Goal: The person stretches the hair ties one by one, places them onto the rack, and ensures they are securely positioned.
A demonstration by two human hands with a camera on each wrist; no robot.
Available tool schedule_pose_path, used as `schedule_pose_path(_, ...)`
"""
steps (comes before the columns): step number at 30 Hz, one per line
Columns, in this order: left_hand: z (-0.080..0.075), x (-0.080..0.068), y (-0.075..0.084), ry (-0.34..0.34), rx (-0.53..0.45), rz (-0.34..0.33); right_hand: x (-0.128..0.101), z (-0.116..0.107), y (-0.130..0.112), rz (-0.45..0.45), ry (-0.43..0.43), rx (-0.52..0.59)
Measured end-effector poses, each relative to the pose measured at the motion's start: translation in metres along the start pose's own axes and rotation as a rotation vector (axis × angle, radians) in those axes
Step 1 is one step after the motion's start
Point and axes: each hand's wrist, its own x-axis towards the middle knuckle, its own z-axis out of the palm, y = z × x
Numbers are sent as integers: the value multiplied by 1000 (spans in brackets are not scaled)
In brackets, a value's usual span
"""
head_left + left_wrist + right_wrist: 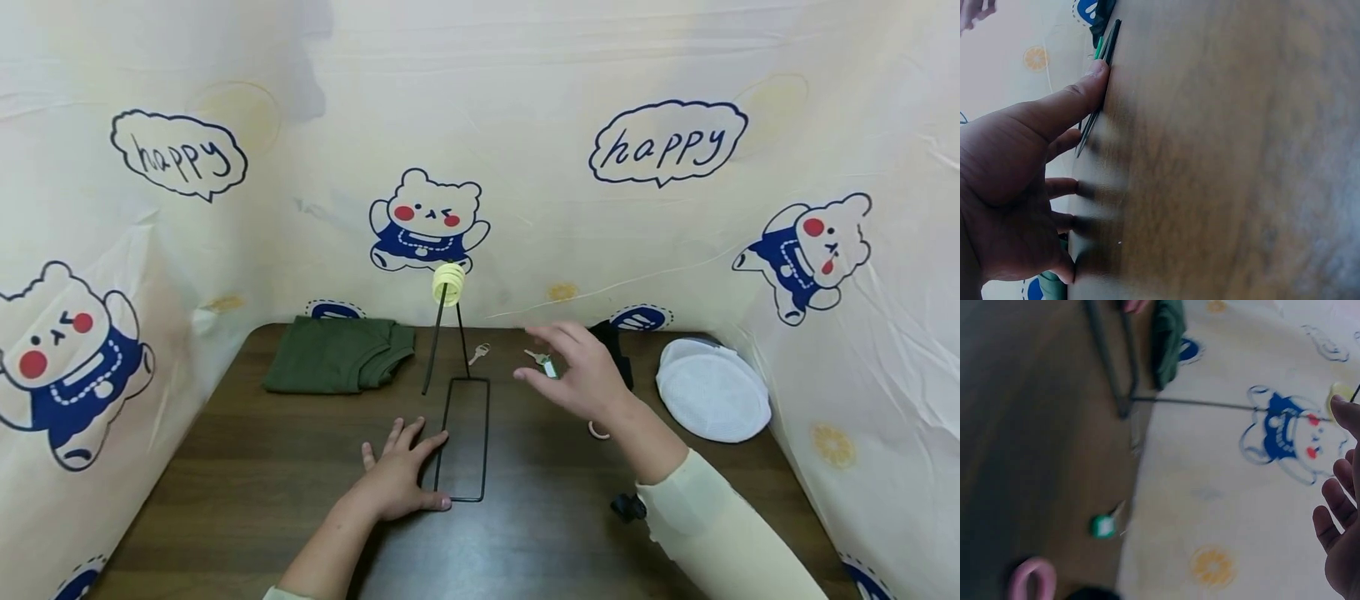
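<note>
A black wire stand (486, 442) has its rectangular base flat on the table, with an upright rod at the far end and an arm slanting down from the top. A pale yellow round ribbed thing (448, 284) hangs at the top. My left hand (397, 479) rests spread on the table, thumb and index finger touching the base's left side; the left wrist view shows the thumb (1094, 75) against the wire. To the right of the stand, my right hand (581, 375) is in the air, fingers apart, holding nothing. Some of its fingers show in the right wrist view.
A folded green cloth (330, 357) lies at the back left. Behind the stand lies a key (478, 354); a key with a green tag (1104, 525) lies farther right. A pink ring (1016, 587), a black cloth (618, 350) and a round white mesh bag (712, 392) are at the right.
</note>
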Motion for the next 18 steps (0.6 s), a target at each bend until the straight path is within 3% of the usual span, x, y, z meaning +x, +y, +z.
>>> schedule_pose_path(8, -1, 1, -1, -6, 7, -4, -55, -4, 34, 104, -108, -47)
schedule_pose_path(13, -1, 2, -1, -9, 8, -1, -85, -6, 53, 216, -231, -56)
schedule_pose_path(18, -1, 2, -1, -12, 6, -5, -104, -10, 71, 269, -378, -62)
